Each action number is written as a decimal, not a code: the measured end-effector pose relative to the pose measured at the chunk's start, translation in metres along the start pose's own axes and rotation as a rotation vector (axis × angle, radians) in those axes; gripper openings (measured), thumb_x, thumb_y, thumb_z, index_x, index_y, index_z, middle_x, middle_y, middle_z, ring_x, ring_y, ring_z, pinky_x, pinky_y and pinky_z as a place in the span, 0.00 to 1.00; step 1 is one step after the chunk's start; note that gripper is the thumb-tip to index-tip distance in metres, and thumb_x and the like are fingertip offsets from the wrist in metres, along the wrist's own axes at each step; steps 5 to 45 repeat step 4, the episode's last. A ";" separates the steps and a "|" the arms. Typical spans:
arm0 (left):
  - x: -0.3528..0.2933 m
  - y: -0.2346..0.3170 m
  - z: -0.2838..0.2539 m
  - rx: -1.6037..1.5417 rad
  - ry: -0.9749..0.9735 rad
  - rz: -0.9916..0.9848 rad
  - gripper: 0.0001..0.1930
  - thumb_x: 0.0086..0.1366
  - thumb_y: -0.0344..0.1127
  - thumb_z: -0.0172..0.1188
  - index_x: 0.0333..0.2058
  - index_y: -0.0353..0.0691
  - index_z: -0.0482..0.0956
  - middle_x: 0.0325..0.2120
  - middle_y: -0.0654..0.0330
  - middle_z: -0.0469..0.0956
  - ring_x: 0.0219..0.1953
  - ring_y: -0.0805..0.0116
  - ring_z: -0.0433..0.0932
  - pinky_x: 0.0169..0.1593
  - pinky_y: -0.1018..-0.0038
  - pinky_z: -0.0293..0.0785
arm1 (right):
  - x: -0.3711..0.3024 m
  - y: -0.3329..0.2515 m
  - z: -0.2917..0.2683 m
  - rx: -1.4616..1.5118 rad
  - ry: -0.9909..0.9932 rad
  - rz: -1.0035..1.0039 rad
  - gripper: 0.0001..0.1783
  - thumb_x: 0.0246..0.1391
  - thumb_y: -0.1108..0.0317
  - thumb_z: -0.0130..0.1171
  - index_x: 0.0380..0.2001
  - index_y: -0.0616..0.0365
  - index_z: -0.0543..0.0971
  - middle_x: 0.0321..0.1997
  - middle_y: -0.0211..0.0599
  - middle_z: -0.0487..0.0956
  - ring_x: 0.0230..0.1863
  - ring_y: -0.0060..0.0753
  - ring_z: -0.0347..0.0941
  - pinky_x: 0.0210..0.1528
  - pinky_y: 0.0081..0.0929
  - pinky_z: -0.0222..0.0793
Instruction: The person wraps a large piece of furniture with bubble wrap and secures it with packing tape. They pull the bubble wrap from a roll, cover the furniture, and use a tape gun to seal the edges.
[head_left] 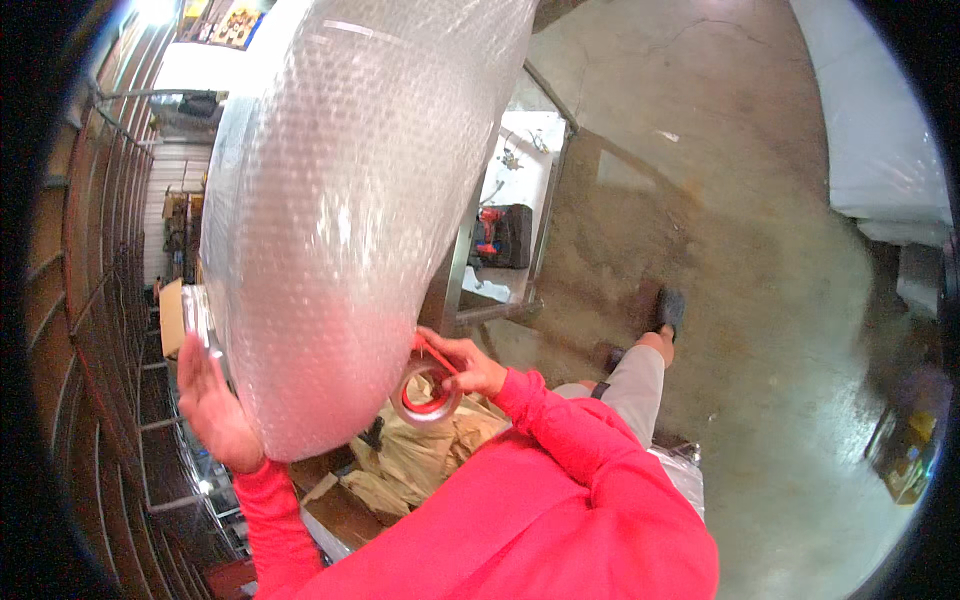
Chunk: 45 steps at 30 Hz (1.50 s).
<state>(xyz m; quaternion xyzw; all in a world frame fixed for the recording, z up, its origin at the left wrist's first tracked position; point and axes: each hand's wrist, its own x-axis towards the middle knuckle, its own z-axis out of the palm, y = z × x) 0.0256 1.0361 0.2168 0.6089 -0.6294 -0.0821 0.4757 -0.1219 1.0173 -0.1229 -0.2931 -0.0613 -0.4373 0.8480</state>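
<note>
A large bulging bundle of bubble wrap (340,200) fills the middle of the view and rounds off at its near end. Along its left side, close to that end, my left hand (215,405) is raised with fingers stretched out; it holds nothing. Whether the palm touches the wrap cannot be made out. At the bundle's lower right, my right hand (475,366) grips a red tape dispenser (437,354) carrying a roll of clear tape. The dispenser's front end meets the edge of the wrap, and my fingers hide part of its handle.
Crumpled brown paper (425,452) lies in an open box below the bundle. Right of it, a metal-framed cart (540,235) carries a red power drill (488,230) on a black case. A wrapped white stack (880,120) stands far right. Tall shelving (100,230) runs along the left.
</note>
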 end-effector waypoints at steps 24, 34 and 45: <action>-0.049 -0.018 -0.086 -0.194 0.543 -0.274 0.50 0.63 0.75 0.48 0.73 0.44 0.52 0.73 0.54 0.54 0.76 0.50 0.43 0.75 0.52 0.36 | -0.004 -0.004 0.001 -0.022 -0.022 0.036 0.63 0.42 0.56 0.71 0.76 0.58 0.46 0.71 0.30 0.65 0.64 0.23 0.63 0.66 0.24 0.58; -0.049 -0.018 -0.086 -0.194 0.543 -0.274 0.50 0.63 0.75 0.48 0.73 0.44 0.52 0.73 0.54 0.54 0.76 0.50 0.43 0.75 0.52 0.36 | -0.004 -0.004 0.001 -0.022 -0.022 0.036 0.63 0.42 0.56 0.71 0.76 0.58 0.46 0.71 0.30 0.65 0.64 0.23 0.63 0.66 0.24 0.58; -0.049 -0.018 -0.086 -0.194 0.543 -0.274 0.50 0.63 0.75 0.48 0.73 0.44 0.52 0.73 0.54 0.54 0.76 0.50 0.43 0.75 0.52 0.36 | -0.004 -0.004 0.001 -0.022 -0.022 0.036 0.63 0.42 0.56 0.71 0.76 0.58 0.46 0.71 0.30 0.65 0.64 0.23 0.63 0.66 0.24 0.58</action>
